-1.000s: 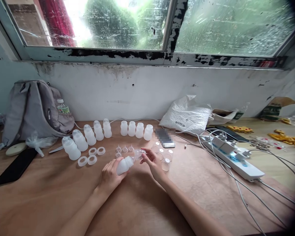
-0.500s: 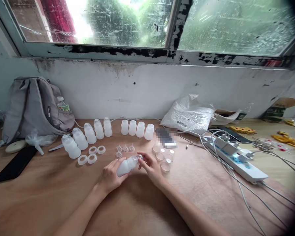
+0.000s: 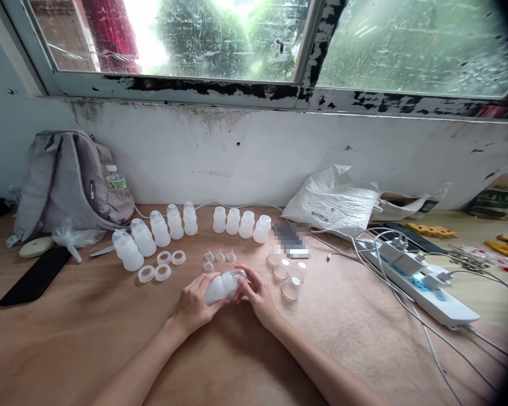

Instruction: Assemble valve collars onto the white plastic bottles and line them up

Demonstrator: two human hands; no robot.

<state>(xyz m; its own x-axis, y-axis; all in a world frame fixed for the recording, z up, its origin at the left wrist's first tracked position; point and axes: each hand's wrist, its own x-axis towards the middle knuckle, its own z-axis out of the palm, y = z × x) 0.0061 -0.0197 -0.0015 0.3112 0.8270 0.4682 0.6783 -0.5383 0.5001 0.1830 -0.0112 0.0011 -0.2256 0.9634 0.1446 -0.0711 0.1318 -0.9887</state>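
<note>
Head view. The left hand (image 3: 195, 304) is curled around the body of a small white bottle (image 3: 220, 286), which lies tilted with its neck towards two o'clock, just above the table (image 3: 88, 338). That tilt turns the mouth towards the right hand (image 3: 256, 293), whose fingertips are pinched closed on a clear top (image 3: 238, 274) at the bottle's neck; whether the top is seated or only touching I cannot tell. One hand steadies the body, it seems, so the other can work at the neck.

At twelve o'clock from the hands, a few small clear nipples (image 3: 219, 257) sit close together, within short reach. At ten o'clock lie four white rings (image 3: 162, 265), and beyond them a slanted row of capped bottles (image 3: 152, 234), apparently the finished ones, kept apart from the open bottles (image 3: 241, 221) standing in a row at about one o'clock. At three o'clock, just beside the right hand, clear caps (image 3: 288, 274) rest mouth up. The parts look sorted by kind, in an arc round the hands.

Further off: a grey backpack (image 3: 68, 180) leans on the wall at ten o'clock with a water bottle (image 3: 115, 177) in its side pocket, a dark phone (image 3: 36, 276) lies at nine o'clock, a white bag (image 3: 334, 203) sits at one o'clock, and a power strip (image 3: 423, 282) with tangled cables runs off at three o'clock.
</note>
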